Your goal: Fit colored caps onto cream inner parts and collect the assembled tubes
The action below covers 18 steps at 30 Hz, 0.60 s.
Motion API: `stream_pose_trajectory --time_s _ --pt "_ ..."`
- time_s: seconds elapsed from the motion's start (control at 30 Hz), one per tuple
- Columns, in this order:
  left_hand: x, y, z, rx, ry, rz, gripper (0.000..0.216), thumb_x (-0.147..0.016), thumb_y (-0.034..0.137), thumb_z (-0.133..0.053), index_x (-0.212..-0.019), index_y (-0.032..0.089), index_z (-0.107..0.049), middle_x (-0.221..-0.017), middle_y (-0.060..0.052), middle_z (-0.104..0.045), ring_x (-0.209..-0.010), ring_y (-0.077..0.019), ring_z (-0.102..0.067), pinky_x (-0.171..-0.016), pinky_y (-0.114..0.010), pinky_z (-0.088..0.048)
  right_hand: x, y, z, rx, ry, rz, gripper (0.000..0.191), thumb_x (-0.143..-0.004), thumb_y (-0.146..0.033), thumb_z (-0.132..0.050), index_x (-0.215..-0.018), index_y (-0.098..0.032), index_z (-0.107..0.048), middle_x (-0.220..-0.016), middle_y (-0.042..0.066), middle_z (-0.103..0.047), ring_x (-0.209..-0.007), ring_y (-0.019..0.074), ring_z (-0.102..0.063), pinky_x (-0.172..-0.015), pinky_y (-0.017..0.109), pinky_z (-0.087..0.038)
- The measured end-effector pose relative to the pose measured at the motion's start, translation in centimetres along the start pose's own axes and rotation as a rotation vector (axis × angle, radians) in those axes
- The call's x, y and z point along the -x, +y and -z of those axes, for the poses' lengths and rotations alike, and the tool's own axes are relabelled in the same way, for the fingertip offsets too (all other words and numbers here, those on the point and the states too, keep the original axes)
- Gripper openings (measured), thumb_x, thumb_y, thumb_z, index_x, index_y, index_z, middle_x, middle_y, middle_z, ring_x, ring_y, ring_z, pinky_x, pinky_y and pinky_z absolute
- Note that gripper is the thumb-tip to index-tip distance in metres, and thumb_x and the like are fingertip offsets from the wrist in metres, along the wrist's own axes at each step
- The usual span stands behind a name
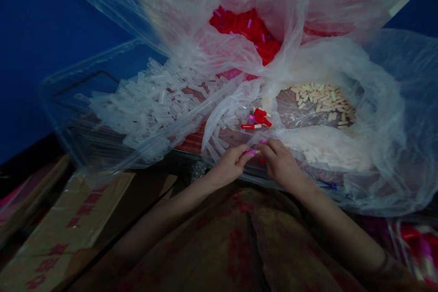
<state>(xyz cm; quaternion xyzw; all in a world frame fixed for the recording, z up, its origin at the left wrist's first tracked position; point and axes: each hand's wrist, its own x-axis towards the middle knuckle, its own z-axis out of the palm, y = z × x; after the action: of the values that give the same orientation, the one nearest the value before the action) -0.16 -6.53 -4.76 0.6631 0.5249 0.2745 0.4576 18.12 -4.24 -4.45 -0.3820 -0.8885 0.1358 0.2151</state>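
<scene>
Left hand, angled in from 8 o'clock, pinches a pink tube between thumb and finger, 6 o'clock of the red tubes. Right hand, angled from 4 o'clock, fingers curled beside it; can't tell its grip.

Dim light, soft blurred edges.

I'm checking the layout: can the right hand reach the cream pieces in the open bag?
Probably yes: the right hand is beside the bag, whose mouth gapes open above the cream pieces.
</scene>
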Motion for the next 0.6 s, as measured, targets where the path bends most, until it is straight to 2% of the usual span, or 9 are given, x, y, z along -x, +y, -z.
stream_pose_trajectory --time_s 0.07,0.13,0.27,0.37,0.43,0.5,0.6 --pt "0.0 0.1 0.0 -0.031 0.008 -0.040 0.023 -0.095 0.027 -0.043 -0.075 0.017 -0.050 -0.067 0.001 -0.051 -0.067 -0.0143 -0.050 -0.062 -0.026 -0.038 0.3 0.0 -0.2 0.034 0.010 0.055 0.032 -0.082 -0.003 -0.041 -0.103 -0.015 -0.061 -0.091 0.013 -0.061 -0.089 0.0259 -0.054 -0.079 0.038 -0.046" --pt "0.1 0.1 -0.3 -0.173 0.078 -0.129 0.019 -0.091 0.016 -0.041 -0.075 0.016 -0.051 -0.072 -0.002 -0.054 -0.073 -0.0167 -0.051 -0.067 -0.028 -0.040 0.5 0.1 -0.6 -0.003 0.026 0.051 0.030 -0.081 -0.002 -0.041 -0.099 -0.015 -0.061 -0.088 0.012 -0.062 -0.088 0.0252 -0.056 -0.079 0.037 -0.046" --pt "0.7 -0.1 -1.4 -0.427 0.124 -0.316 0.023 -0.086 0.003 -0.035 -0.083 0.015 -0.054 -0.084 -0.008 -0.060 -0.084 -0.0214 -0.051 -0.077 -0.033 -0.042 1.2 0.4 -0.9 -0.126 0.004 -0.111 0.020 -0.090 -0.013 -0.041 -0.084 -0.018 -0.060 -0.074 0.007 -0.063 -0.069 0.0201 -0.058 -0.063 0.030 -0.044" --pt "0.8 -0.5 -2.3 -0.525 0.084 -0.369 0.023 -0.089 0.004 -0.033 -0.087 0.014 -0.054 -0.087 -0.010 -0.060 -0.087 -0.0230 -0.050 -0.080 -0.035 -0.043 2.1 0.7 -0.5 -0.216 -0.066 -0.222 0.026 -0.095 -0.022 -0.040 -0.077 -0.019 -0.058 -0.065 0.004 -0.061 -0.058 0.0174 -0.056 -0.055 0.028 -0.039" --pt "0.6 -0.7 -2.8 -0.537 0.044 -0.379 0.021 -0.093 0.008 -0.033 -0.090 0.014 -0.054 -0.089 -0.009 -0.059 -0.088 -0.0232 -0.051 -0.080 -0.035 -0.043 2.8 1.1 0.0 -0.274 -0.077 -0.227 0.024 -0.097 -0.025 -0.042 -0.084 -0.018 -0.062 -0.072 0.004 -0.065 -0.064 0.0177 -0.060 -0.060 0.028 -0.043" --pt "0.1 -0.8 -3.4 -0.544 0.032 -0.370 0.020 -0.097 0.016 -0.034 -0.096 0.014 -0.054 -0.093 -0.009 -0.059 -0.089 -0.0233 -0.051 -0.081 -0.036 -0.044 3.3 1.7 0.5 -0.287 -0.033 -0.189 0.021 -0.097 -0.025 -0.044 -0.096 -0.019 -0.064 -0.085 0.006 -0.066 -0.079 0.0190 -0.062 -0.071 0.030 -0.047" --pt "-1.1 -0.6 -4.3 -0.625 0.093 -0.315 0.022 -0.098 0.023 -0.036 -0.104 0.014 -0.054 -0.103 -0.010 -0.058 -0.096 -0.0252 -0.050 -0.085 -0.038 -0.044 3.8 3.0 1.0 -0.150 0.068 -0.138 0.020 -0.094 -0.029 -0.051 -0.105 -0.021 -0.067 -0.093 0.008 -0.062 -0.091 0.0213 -0.058 -0.080 0.035 -0.048"
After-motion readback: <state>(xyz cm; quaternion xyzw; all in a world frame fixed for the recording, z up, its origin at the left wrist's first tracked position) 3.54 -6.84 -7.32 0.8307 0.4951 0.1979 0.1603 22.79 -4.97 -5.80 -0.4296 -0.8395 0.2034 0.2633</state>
